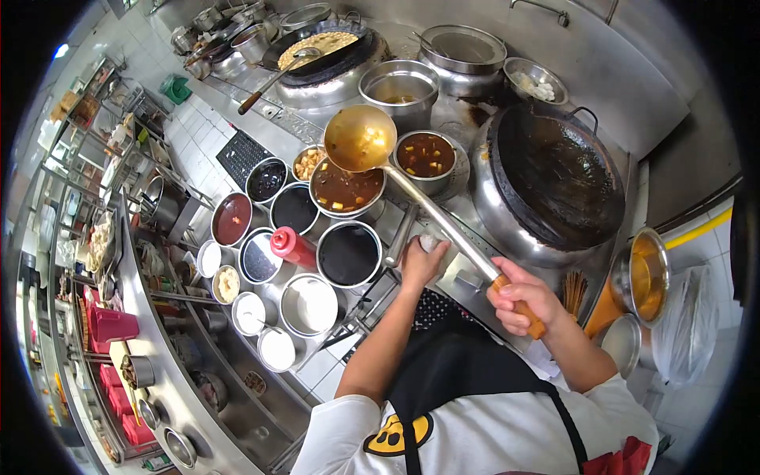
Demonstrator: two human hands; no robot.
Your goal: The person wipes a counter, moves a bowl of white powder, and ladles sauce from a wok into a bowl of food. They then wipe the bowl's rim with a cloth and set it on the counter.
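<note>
My right hand (524, 298) is wrapped round the wooden handle of a long ladle (442, 215). The ladle's bowl, wet with brownish liquid, is above a pot of brown sauce (347, 188) with pale chunks in it. A second pot of similar sauce (426, 155) stands just right of the bowl. My left hand (423, 260) is closed at the stove's front edge, beside a metal lever-like bar (402, 235). Something small and whitish shows at its fingers, but I cannot make out what it is.
A large dark wok (554, 178) sits on the right burner. Several sauce pots and a red squeeze bottle (293, 248) stand to the left. Another wok (321, 49) with frothy yellow contents is at the back, a ladle across its rim. A metal basin (647, 277) is far right.
</note>
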